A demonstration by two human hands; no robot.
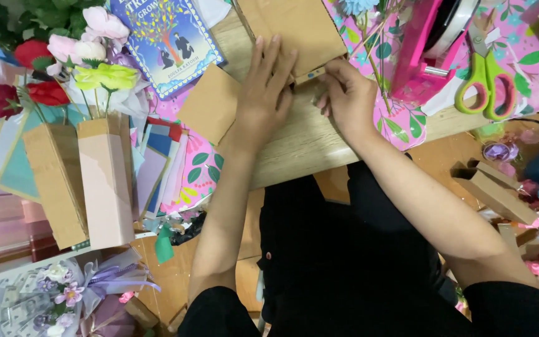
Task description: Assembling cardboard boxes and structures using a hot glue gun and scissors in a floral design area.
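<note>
Pressing flat on a brown cardboard sheet (294,28), the left hand (268,84) is observed with fingers extended and together, palm down, nothing enclosed in it. The sheet lies on the wooden tabletop (307,143), extending away from the person past the top of the view, its near corner just beside the right hand (347,93). A small strip of tape (310,76) is seen at that corner, its long axis running roughly left to right along the sheet's near edge. The right hand is noted as narrowly pinched, thumb and forefinger closed on the strip's right end; whether the strip already adheres to the cardboard cannot be told. The right hand is the nearer of the 2 to the strip. A second cardboard piece (210,103) lies left of the left wrist. A pink tape dispenser (422,53) and green scissors (485,78) are recorded to the right, well apart from both hands.
</note>
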